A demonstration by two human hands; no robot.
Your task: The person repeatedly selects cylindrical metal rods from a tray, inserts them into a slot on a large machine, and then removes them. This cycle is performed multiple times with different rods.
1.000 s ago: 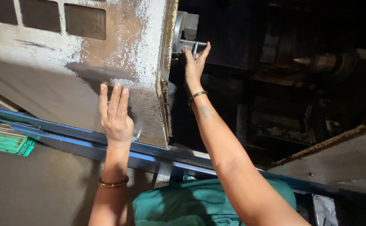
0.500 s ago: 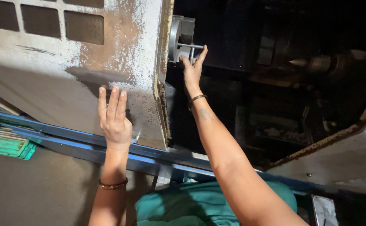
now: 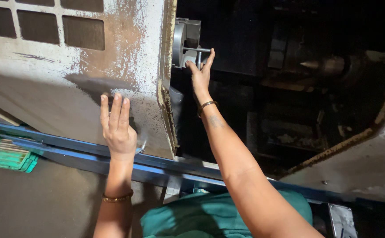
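My left hand lies flat with fingers together on the worn, paint-flaked sliding door of a machine. My right hand reaches into the dark machine interior and grips the T-shaped metal key that sticks out of the round steel chuck just behind the door's edge. Both wrists carry thin bangles.
A blue rail runs along the machine's front under the door. A green plastic crate sits on the floor at the left. A pointed tailstock centre shows in the dark interior at right, above a sloped grimy guard. My green clothing fills the bottom.
The view has shifted slightly, so the door and chuck sit lower in the frame. My right hand stays on the key at the chuck; my left hand stays flat on the door.
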